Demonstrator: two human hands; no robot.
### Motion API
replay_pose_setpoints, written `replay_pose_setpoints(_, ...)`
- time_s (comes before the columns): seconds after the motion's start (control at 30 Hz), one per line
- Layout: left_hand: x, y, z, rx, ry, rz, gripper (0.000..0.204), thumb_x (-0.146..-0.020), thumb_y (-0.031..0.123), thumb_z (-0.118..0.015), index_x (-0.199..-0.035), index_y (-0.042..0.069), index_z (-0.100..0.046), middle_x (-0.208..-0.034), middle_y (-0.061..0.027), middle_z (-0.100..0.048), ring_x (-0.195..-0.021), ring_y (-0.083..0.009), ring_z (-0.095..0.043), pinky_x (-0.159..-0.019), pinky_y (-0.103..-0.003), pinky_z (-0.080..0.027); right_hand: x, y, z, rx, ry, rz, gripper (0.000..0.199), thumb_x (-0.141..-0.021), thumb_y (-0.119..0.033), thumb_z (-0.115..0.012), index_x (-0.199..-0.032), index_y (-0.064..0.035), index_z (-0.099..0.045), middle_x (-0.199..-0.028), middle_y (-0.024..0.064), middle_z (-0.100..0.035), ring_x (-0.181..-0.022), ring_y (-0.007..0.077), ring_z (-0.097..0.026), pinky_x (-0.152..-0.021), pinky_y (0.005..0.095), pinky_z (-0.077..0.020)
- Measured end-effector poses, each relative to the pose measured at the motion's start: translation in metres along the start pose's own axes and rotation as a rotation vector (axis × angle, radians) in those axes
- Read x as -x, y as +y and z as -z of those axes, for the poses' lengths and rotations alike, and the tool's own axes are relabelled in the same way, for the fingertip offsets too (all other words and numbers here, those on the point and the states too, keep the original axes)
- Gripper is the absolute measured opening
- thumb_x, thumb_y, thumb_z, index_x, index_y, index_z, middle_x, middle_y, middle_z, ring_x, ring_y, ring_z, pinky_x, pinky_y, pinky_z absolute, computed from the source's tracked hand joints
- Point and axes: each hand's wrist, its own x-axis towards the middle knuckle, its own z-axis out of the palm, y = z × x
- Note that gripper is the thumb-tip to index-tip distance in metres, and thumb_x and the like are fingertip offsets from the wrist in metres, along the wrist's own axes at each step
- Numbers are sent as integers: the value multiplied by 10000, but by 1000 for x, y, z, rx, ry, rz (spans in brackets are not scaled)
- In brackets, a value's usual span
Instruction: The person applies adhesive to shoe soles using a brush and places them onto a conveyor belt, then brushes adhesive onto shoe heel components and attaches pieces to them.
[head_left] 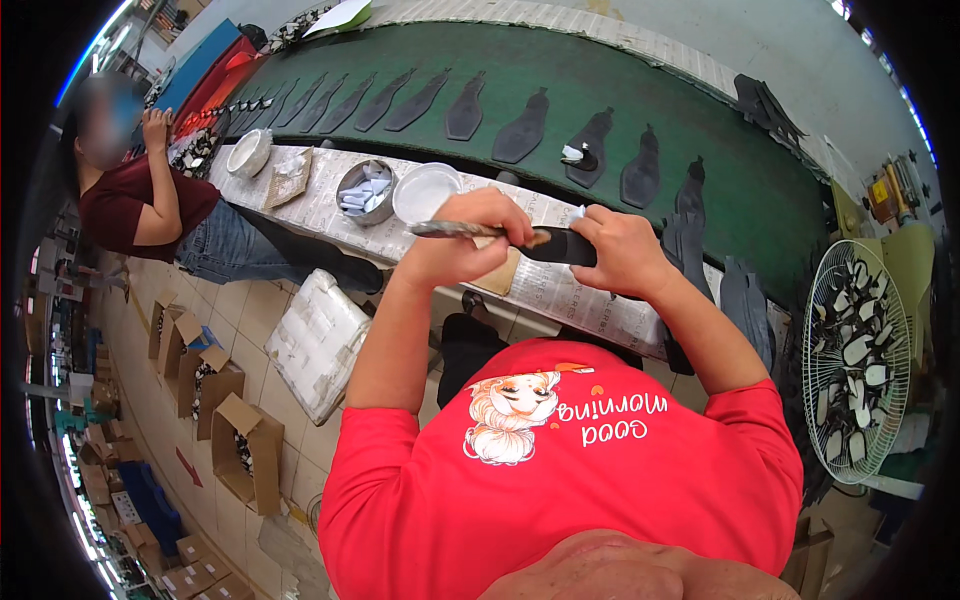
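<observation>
My left hand point(472, 235) is closed round a slim brush point(448, 229), whose tip points right toward a flat dark piece point(560, 247). My right hand point(622, 250) pinches that dark piece between thumb and fingers. A small whitish bit point(577, 213) shows at the fingertips; whether it is held too, I cannot tell. Just left of my hands stand a white shallow bowl point(428, 193) and a metal bowl point(352, 181) with white pieces inside. Beyond, several flat, dark, bottle-shaped pieces point(521, 130) lie in a row on the green belt; one bears a small black-and-white part point(577, 154).
Another person point(150, 200) stands at the bench on the left. A white-covered block point(318, 350) and open cardboard boxes point(250, 455) are on the tiled floor. At right, a round wire basket point(815, 370) holds small parts, and dark strips point(745, 310) hang over the bench edge.
</observation>
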Motion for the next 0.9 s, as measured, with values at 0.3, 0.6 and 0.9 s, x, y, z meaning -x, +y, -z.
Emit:
replay_pose_setpoints(0.3, 5, -18, 1, -149, 409, 78, 82, -729, -24, -588, -794, 16, -618, -819, -88, -656, -762, -194, -619, -687, -298, -490, 3, 1, 2, 0, -16, 17, 431, -596, -287, -722, -949, -57, -632, -869, 87, -572, -759, 283, -619, -659, 386, -511)
replay_pose_setpoints(0.6, 13, -16, -51, -157, 193, 94, 43, -768, 43, -634, -801, 33, -609, -741, -110, -601, -660, -245, -596, -597, -322, -466, 0, 8, -4, 47, 133, -168, 434, -624, -288, -714, -979, -56, -626, -900, 96, -578, -806, 289, -624, -684, 391, -516)
replay_pose_setpoints(0.9, 68, -17, -25, -33, 428, 263, 46, -792, -25, -572, -816, -13, -610, -749, -83, -608, -674, -147, -564, -632, -263, -446, 7, 187, 24, 129, 539, -943, 517, -645, -438, -703, -1015, -78, -671, -1067, 143, -623, -981, 317, -608, -822, 424, -497)
